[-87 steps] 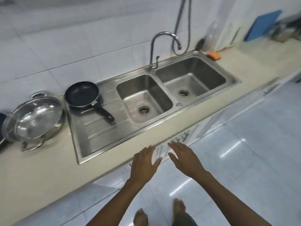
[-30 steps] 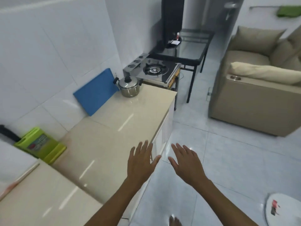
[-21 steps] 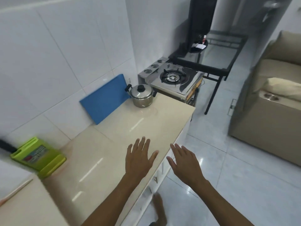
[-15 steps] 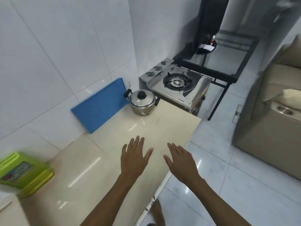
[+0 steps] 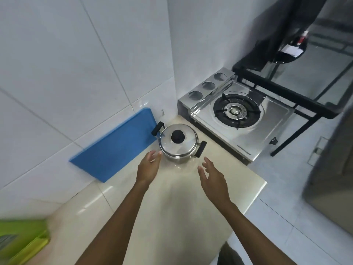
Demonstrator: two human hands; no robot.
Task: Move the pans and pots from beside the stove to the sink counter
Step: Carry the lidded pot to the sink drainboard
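Observation:
A small steel pot (image 5: 178,144) with a lid, a black knob and two black side handles stands on the beige counter (image 5: 172,203), just left of the single-burner gas stove (image 5: 236,113). My left hand (image 5: 150,166) is open, its fingertips close to the pot's left side. Just short of the pot's right handle, my right hand (image 5: 211,174) is also open and holds nothing. Neither hand touches the pot.
A blue cutting board (image 5: 116,144) leans on the tiled wall behind the pot. A green object (image 5: 21,243) lies at the counter's near left. A black-framed glass table (image 5: 305,73) stands beyond the stove. The counter edge drops to the tiled floor (image 5: 282,213) on the right.
The view has turned from the sink to the stove end and come closer. Both open hands have reached forward to either side of the pot.

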